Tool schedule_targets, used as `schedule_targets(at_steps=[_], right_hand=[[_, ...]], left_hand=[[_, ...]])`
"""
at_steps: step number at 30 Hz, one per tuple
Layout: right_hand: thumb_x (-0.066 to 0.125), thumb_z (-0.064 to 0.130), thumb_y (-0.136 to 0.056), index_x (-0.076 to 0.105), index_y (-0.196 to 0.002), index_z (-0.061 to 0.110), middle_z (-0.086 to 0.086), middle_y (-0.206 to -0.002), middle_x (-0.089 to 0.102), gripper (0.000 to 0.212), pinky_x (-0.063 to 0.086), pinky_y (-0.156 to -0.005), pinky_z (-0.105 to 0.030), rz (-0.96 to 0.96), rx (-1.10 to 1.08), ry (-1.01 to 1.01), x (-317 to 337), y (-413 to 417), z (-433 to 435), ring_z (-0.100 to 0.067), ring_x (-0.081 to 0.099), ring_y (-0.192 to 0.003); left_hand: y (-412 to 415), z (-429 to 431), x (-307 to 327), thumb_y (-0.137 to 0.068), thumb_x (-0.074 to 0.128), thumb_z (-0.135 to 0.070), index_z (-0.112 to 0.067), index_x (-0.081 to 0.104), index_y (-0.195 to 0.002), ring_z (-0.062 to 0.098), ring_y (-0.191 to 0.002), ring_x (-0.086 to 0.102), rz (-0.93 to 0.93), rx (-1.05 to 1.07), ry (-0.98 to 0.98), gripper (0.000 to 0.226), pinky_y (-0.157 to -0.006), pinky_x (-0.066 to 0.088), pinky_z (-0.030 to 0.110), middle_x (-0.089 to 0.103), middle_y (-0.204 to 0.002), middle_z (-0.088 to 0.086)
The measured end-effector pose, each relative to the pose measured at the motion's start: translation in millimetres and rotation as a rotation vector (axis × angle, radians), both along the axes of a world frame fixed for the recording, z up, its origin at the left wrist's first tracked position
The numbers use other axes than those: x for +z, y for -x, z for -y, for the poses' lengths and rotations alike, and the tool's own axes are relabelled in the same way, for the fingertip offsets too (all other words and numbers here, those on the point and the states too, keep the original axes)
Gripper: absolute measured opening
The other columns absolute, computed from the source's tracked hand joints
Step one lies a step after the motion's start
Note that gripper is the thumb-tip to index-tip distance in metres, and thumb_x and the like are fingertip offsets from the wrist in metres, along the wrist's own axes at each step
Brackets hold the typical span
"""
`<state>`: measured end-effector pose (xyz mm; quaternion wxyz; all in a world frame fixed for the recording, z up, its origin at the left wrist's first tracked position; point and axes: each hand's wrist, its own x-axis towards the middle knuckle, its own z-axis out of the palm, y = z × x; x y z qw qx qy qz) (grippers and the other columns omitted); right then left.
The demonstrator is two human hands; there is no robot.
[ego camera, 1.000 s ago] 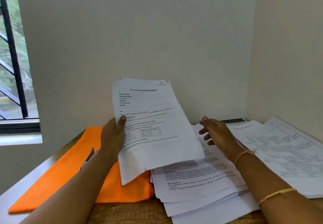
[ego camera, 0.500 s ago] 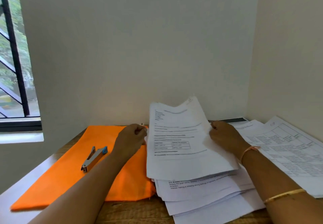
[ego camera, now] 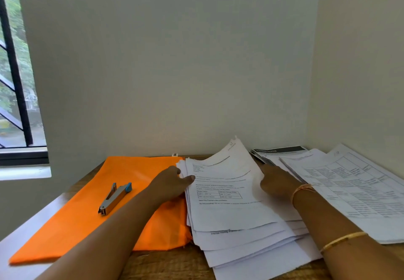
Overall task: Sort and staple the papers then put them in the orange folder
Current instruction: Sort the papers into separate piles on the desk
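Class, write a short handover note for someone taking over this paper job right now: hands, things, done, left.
Left hand pinches the top sheet at its left edge; right hand is at the right edge, fingers hidden.
The sheet lies on the middle stack; another pile lies to the right.
Stapler lies on the orange folder.
Done: no staple or filed paper visible.
Left: finish sorting, staple, file.

Top sheet down onto stack
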<state>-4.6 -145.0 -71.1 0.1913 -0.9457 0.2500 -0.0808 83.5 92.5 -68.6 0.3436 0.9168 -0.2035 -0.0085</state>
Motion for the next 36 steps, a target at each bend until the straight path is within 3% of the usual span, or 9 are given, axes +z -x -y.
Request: schedule_targets(at_steps=[5,9,12,15,20,23,26,31,36], right_hand=[[0.056,0.012,-0.089,0.025,-0.144,0.008,-0.011,-0.124,0.049,0.064,0.038,-0.083,-0.027,0.124,-0.029,-0.287,2,-4,-4,-0.021,0.047,-0.102],[0.058,0.013,-0.089,0.028,-0.143,0.007,-0.015,-0.134,0.046,0.063,0.041,-0.094,-0.032,0.224,-0.103,-0.471,6,-2,0,-0.027,0.048,-0.108],[0.054,0.009,-0.092,0.028,-0.147,0.015,-0.013,-0.142,0.039,0.062,0.036,-0.089,-0.03,0.308,-0.134,-0.644,6,3,5,-0.031,0.042,-0.125],[0.057,0.007,-0.089,0.036,-0.14,0.024,-0.017,-0.128,0.05,0.058,0.044,-0.086,-0.035,0.301,-0.148,-0.821,9,9,6,-0.033,0.054,-0.106],[0.054,0.0,-0.086,0.059,-0.107,0.002,-0.017,-0.108,0.058,0.021,0.037,-0.069,-0.024,0.281,-0.125,-0.341,14,0,9,-0.025,0.05,-0.087],[0.049,-0.003,-0.083,0.059,-0.088,0.008,-0.012,-0.088,0.059,0.016,0.038,-0.063,-0.027,0.564,-0.145,-0.33,19,7,12,-0.028,0.053,-0.081],[0.045,-0.005,-0.082,0.054,-0.076,0.008,-0.012,-0.079,0.056,0.017,0.035,-0.056,-0.027,0.723,-0.184,-0.381,23,14,20,-0.027,0.05,-0.075],[0.05,-0.003,-0.09,0.058,-0.113,0.0,-0.011,-0.106,0.057,0.024,0.043,-0.075,-0.029,0.823,-0.262,-0.796,27,17,29,-0.024,0.05,-0.091],[0.052,0.001,-0.092,0.056,-0.121,0.004,-0.011,-0.118,0.058,0.03,0.043,-0.095,-0.037,0.791,-0.237,-0.885,22,14,26,-0.027,0.052,-0.101]], left_hand=[[23,3,6,-0.096,0.052,-0.02,-0.007,0.032,-0.142,0.019,-0.124,0.045,-0.065,-0.115,0.17,0.052,-0.082,0.036,0.017,0.043,-0.143,0.004],[32,9,5,-0.094,0.054,-0.009,-0.01,0.031,-0.139,0.009,-0.105,0.045,-0.065,-0.247,0.182,0.051,-0.068,0.043,0.011,0.047,-0.136,0.002],[32,15,1,-0.09,0.058,-0.008,-0.014,0.03,-0.138,0.013,-0.114,0.048,-0.042,-0.282,0.141,0.056,-0.086,0.046,0.021,0.047,-0.136,0.003],[37,21,0,-0.09,0.058,-0.01,-0.015,0.019,-0.144,0.019,-0.135,0.03,0.002,-0.347,0.061,0.067,-0.106,0.032,0.029,0.034,-0.146,0.004],[36,20,-4,-0.092,0.058,-0.028,-0.02,-0.008,-0.149,0.017,-0.144,0.0,0.002,-0.36,0.054,0.087,-0.114,0.014,0.031,0.003,-0.157,-0.001],[36,19,-3,-0.094,0.054,-0.035,-0.02,0.0,-0.149,0.02,-0.144,0.012,-0.028,-0.364,0.142,0.079,-0.113,0.02,0.029,0.018,-0.148,-0.009],[42,19,2,-0.096,0.047,-0.034,-0.017,0.008,-0.148,0.014,-0.131,0.038,-0.057,-0.351,0.187,0.067,-0.084,0.035,0.006,0.038,-0.138,-0.006],[39,15,4,-0.094,0.043,-0.047,-0.028,0.02,-0.144,0.006,-0.104,0.047,-0.074,-0.312,0.261,0.058,-0.078,0.04,0.015,0.045,-0.132,-0.011],[32,12,5,-0.09,0.047,-0.052,-0.027,0.042,-0.126,0.01,-0.094,0.059,-0.197,-0.219,0.461,0.044,-0.071,0.049,0.022,0.058,-0.112,-0.007]])
